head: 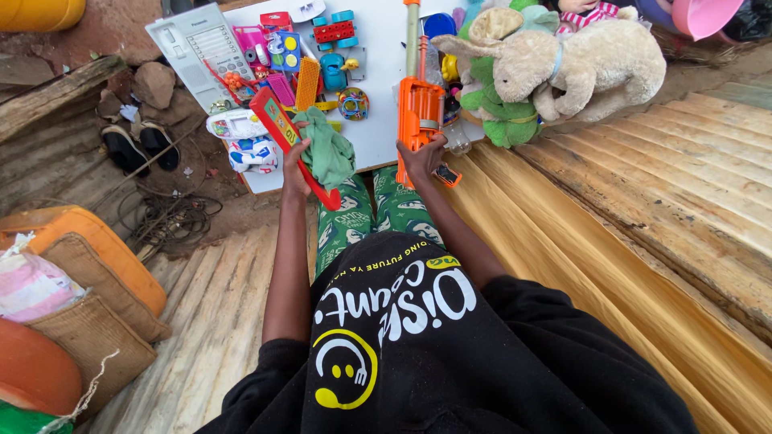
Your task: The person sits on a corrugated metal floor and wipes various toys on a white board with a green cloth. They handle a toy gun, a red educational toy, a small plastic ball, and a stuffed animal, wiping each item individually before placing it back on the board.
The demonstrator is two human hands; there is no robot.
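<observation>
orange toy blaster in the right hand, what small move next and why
Probably lift the long orange plastic toy blaster clear of the white table. The right hand already grips its handle, its barrel lies across the crowded tabletop, and the left hand is busy with a flat red toy and a green cloth.

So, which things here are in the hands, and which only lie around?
In hand:
- left hand: red toy bar, green cloth
- right hand: orange toy gun

Lying about:
- plush rabbit
- white phone
- black sandals
- white table
</observation>
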